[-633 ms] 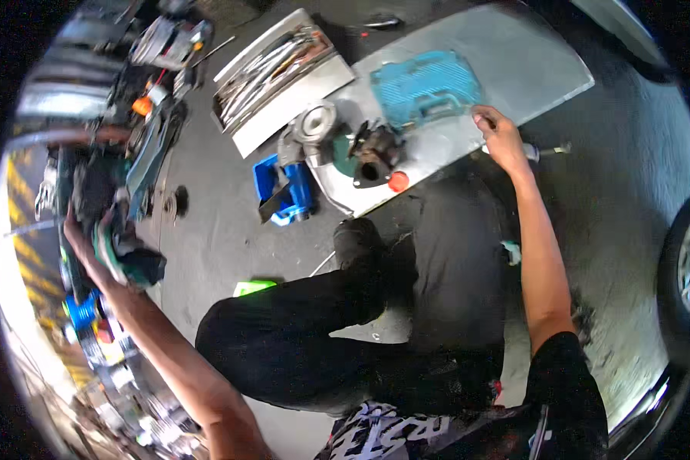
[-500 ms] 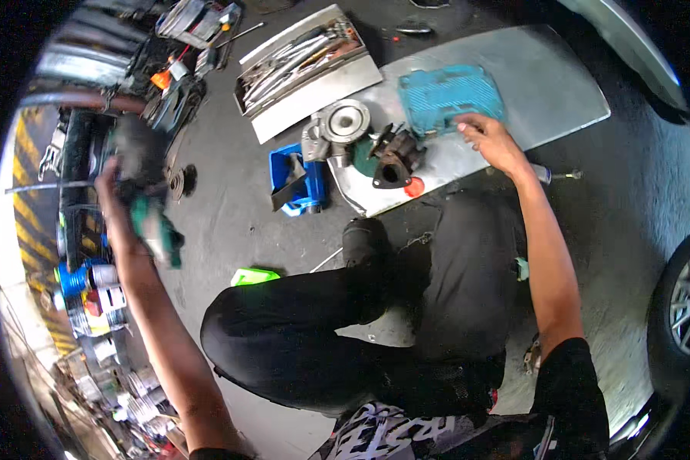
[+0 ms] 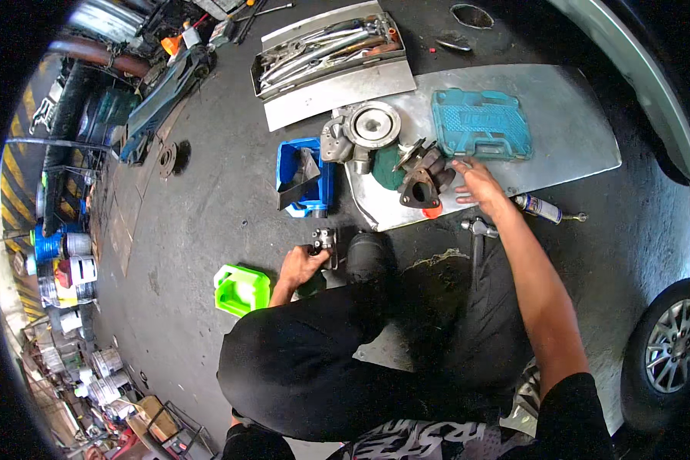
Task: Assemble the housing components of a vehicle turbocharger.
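Note:
My left hand is closed on a silver metal part with a dark body, low beside my shoe. Its exact kind cannot be made out, and its lower end is partly hidden by my hand and leg. My right hand is open with its fingers apart, over the near edge of a flat metal panel. Just left of its fingers is a rusty brown flanged housing, with a red cap below it. Behind that housing sits a round silver compressor-type casting, next to a dark green piece.
A teal tool case lies on the panel. Beyond it is an open metal toolbox of wrenches. A blue cut container, a lime-green one, a hammer and a spray can lie on the floor. A car wheel stands right.
My left hand has swung from the far left to beside my shoe, carrying a dark object. My right hand has moved off the teal case's edge toward the rusty housing. The view has shifted.

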Tool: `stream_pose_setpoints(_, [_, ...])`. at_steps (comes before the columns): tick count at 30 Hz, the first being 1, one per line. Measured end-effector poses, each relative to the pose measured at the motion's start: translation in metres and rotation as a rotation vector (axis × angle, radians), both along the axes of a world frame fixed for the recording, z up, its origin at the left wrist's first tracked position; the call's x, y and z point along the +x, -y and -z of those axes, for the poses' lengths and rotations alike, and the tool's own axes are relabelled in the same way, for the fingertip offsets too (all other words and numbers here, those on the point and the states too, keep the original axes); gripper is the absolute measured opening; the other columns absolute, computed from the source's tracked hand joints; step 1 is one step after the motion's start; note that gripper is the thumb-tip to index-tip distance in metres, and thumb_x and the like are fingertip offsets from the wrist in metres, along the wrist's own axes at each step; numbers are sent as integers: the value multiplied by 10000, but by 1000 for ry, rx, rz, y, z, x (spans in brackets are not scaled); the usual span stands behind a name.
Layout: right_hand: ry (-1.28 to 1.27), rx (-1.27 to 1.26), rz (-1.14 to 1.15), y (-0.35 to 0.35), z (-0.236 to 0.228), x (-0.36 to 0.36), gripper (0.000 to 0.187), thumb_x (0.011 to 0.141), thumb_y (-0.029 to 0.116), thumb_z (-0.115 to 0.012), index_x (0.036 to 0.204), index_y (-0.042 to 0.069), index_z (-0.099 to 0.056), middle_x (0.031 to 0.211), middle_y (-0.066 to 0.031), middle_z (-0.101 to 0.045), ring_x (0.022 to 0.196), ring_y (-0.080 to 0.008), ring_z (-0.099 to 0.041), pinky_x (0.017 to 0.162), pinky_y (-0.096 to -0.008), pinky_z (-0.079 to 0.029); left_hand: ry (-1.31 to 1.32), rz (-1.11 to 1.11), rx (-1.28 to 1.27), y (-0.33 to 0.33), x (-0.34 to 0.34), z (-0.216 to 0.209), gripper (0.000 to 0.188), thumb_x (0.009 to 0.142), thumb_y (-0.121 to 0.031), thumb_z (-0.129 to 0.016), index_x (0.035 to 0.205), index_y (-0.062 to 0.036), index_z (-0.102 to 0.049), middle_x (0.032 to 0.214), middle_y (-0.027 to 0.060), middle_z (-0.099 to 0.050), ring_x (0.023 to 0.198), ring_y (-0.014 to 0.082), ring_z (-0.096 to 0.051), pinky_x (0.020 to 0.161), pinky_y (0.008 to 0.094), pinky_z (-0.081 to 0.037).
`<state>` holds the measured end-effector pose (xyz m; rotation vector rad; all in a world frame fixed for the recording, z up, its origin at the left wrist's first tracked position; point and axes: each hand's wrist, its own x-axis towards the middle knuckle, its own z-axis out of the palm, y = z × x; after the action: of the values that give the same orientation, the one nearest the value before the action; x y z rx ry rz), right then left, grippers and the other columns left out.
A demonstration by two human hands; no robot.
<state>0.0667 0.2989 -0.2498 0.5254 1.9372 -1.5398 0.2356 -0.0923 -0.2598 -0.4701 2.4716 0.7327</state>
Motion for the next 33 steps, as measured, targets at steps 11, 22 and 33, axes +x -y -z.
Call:
stream_pose_setpoints(11, [229, -320, 272, 46, 34, 10, 623, 968, 566, -416, 1341, 68, -454, 1289, -169, -546, 1060, -337, -606, 947, -535, -465, -185, 243, -409, -7, -5, 20, 716, 791, -664, -607, 1006, 20, -633, 823, 261, -674, 790, 412, -672, 707, 480, -545])
stream_pose_setpoints(22, [243, -231, 295, 47, 46, 8, 580, 1000, 543, -339, 1285, 68, -511, 1129, -135, -640, 972, -293, -652, 944, -522, -467, -192, 260, -393, -17, -2, 5, 824, 781, -727, -568, 994, 68, -614, 820, 293, -658, 832, 406, -672, 694, 464, -551])
stream_pose_setpoints(33, [200, -179, 293, 45, 67, 7, 594, 1000, 557, -321, 1264, 66, -527, 1158, -145, -611, 980, -287, -631, 890, -492, -492, -176, 69, -126, -4, -12, -17, 430, 898, -372, -569, 1075, 12, -650, 907, 294, -659, 875, 445, -647, 796, 492, -511])
